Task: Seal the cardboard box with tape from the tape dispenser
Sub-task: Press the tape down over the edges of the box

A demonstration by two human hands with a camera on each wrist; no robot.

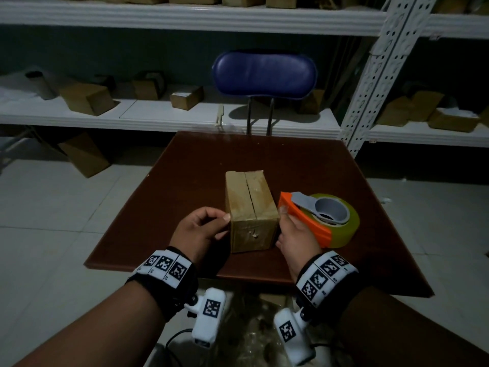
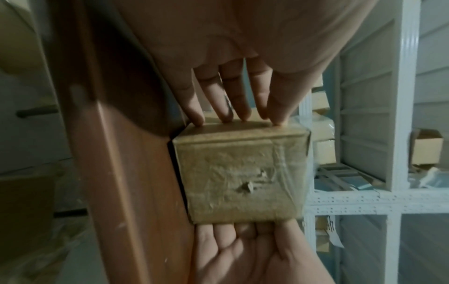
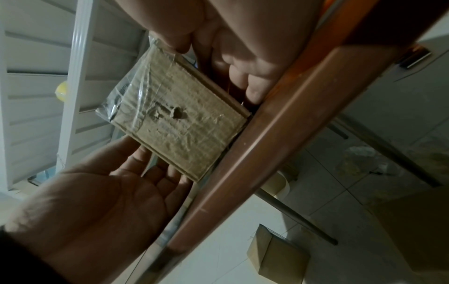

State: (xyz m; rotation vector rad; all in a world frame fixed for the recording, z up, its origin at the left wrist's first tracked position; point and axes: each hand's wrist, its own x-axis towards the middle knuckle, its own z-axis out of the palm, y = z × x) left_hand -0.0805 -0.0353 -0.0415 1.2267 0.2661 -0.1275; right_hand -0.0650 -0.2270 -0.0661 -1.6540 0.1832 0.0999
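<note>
The box (image 1: 250, 210) is flanked by both hands: left hand (image 1: 201, 229) fingers straight against it, right hand (image 1: 296, 234) fingers mostly hidden behind it, tape dispenser (image 1: 320, 218) just right.

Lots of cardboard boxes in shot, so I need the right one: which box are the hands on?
The cardboard box on the brown table, between left hand and right hand, beside the tape dispenser. The others sit on shelves or the floor.

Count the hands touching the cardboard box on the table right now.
2. The left hand presses against the left side of the cardboard box, and the right hand is against its right side, beside the tape dispenser. No other hands show.
</note>
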